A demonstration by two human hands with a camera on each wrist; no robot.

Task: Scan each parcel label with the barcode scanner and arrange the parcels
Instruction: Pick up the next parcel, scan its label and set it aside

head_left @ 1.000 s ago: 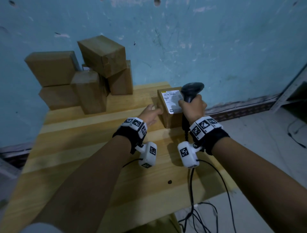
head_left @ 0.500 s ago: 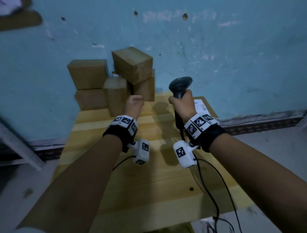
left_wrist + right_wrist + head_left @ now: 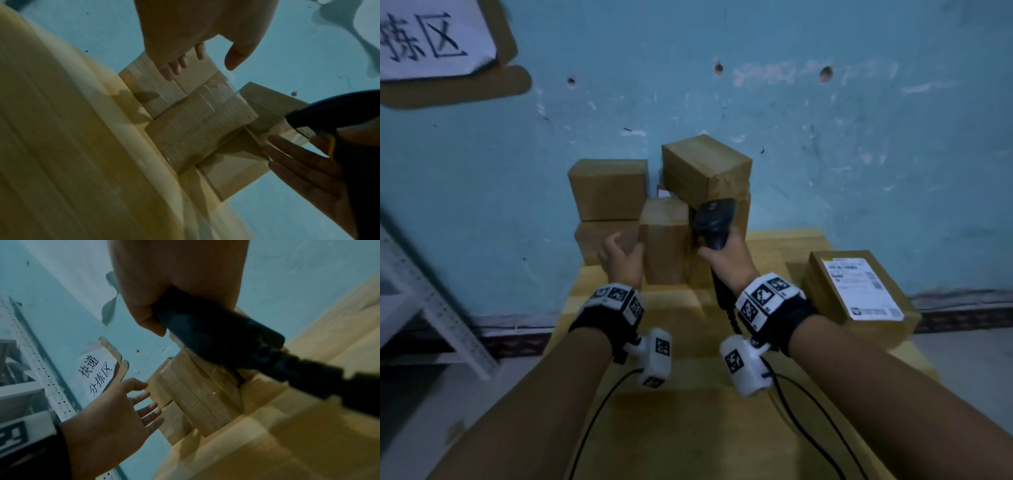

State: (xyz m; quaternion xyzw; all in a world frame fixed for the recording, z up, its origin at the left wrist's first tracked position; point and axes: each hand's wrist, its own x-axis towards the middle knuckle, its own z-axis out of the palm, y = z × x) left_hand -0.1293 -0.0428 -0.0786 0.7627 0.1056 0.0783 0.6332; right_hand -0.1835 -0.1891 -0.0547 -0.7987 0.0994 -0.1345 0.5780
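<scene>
Several brown cardboard parcels (image 3: pixel 705 168) are piled against the blue wall at the table's far edge; an upright one (image 3: pixel 664 240) (image 3: pixel 197 123) (image 3: pixel 203 395) stands in front. My left hand (image 3: pixel 619 255) (image 3: pixel 205 53) (image 3: pixel 123 404) hovers open just left of that upright parcel, fingers spread, touching nothing. My right hand (image 3: pixel 722 257) (image 3: pixel 174 288) grips the black barcode scanner (image 3: pixel 714 219) (image 3: pixel 337 113) (image 3: pixel 216 334) by its handle, head up, close to the pile. A flat parcel with a white label (image 3: pixel 859 287) lies on the table at the right.
The wooden table (image 3: pixel 688 428) ends on the left near my left wrist and on the right past the labelled parcel. The scanner cable (image 3: pixel 801 421) trails over the table toward me. A white metal shelf frame (image 3: pixel 431 308) stands at the left. A paper sign (image 3: pixel 431 34) hangs on the wall.
Both hands left the labelled parcel at the right and moved left to the pile. My left hand let go of that parcel and is open by the upright one.
</scene>
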